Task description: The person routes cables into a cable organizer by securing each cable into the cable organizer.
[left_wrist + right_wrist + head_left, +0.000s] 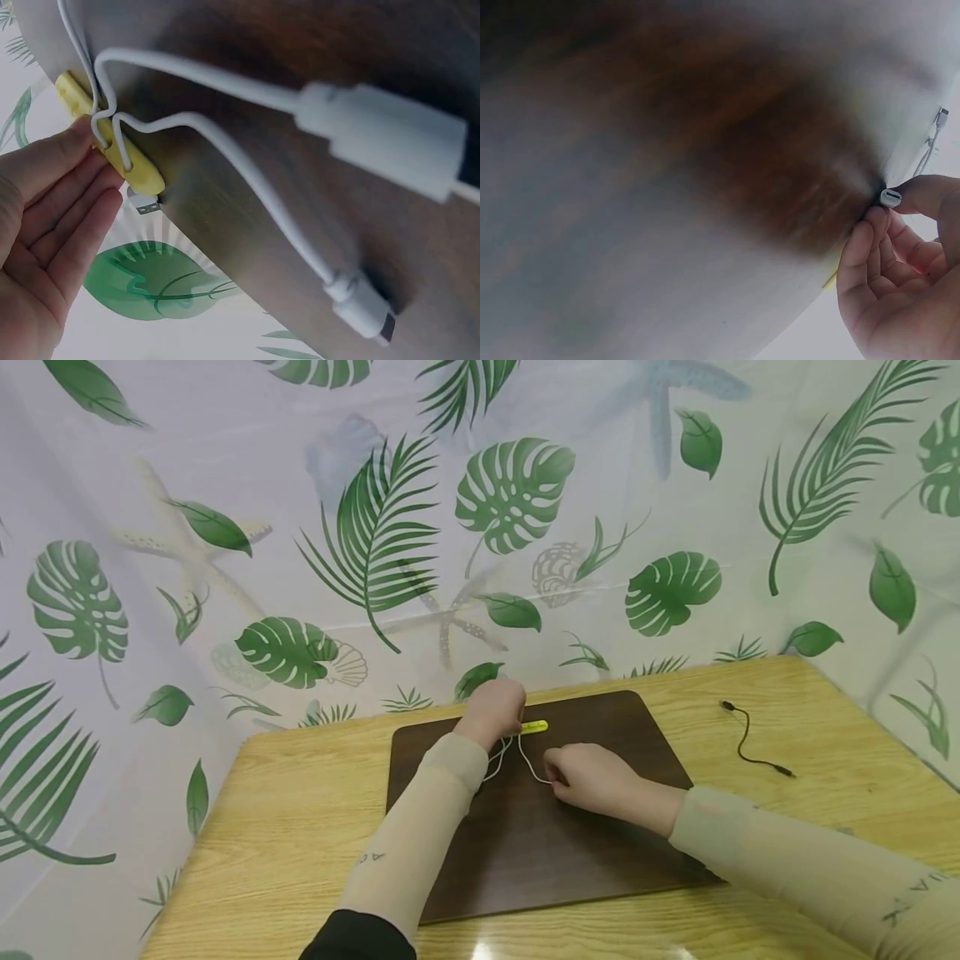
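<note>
At the far side of the dark board, my left hand pinches a yellow cable clip between thumb and fingers. White cables pass through slots in the clip; one ends in a small white plug over the board. A larger white connector looms close to the left wrist camera. Beyond the clip's end, a USB plug pokes out. Nearer me and to the right, my right hand pinches a white cable's USB-C connector between thumb and forefinger. The cable runs from there toward the clip.
Both hands work over a dark brown board on a wooden table. A short black cable lies on the table to the right. A leaf-patterned cloth hangs behind the table's far edge.
</note>
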Available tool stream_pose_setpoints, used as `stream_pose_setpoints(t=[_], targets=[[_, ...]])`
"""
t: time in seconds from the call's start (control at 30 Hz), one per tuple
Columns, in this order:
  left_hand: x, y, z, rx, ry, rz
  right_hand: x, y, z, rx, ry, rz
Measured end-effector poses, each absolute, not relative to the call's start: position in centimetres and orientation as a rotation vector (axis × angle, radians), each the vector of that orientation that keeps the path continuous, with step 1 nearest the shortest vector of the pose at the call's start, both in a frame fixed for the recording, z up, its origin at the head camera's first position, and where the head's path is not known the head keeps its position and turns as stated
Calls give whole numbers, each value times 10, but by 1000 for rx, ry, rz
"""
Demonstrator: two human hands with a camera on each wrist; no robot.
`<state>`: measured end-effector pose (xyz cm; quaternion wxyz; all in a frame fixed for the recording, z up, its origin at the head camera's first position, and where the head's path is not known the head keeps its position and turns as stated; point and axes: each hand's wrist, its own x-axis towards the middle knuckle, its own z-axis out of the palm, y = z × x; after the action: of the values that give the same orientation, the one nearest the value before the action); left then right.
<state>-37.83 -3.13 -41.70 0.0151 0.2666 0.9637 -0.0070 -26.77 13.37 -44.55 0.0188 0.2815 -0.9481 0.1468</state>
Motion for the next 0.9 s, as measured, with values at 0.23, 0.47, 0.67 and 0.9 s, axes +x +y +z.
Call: stream_pose_setpoints(t=[0.23, 0.47, 0.67, 0.9], targets=[[-375, -32, -418, 819, 2988, 0, -269, 134, -446, 889, -2952, 451], [-373, -30, -417, 822, 2992, -21, -270, 134, -447, 895, -2936, 439], [-373, -30, -419, 739, 3016, -26, -269, 134, -447, 902, -2943, 437], [-374, -28, -419, 726, 3019, -26, -268, 134, -446, 912, -2949, 433]])
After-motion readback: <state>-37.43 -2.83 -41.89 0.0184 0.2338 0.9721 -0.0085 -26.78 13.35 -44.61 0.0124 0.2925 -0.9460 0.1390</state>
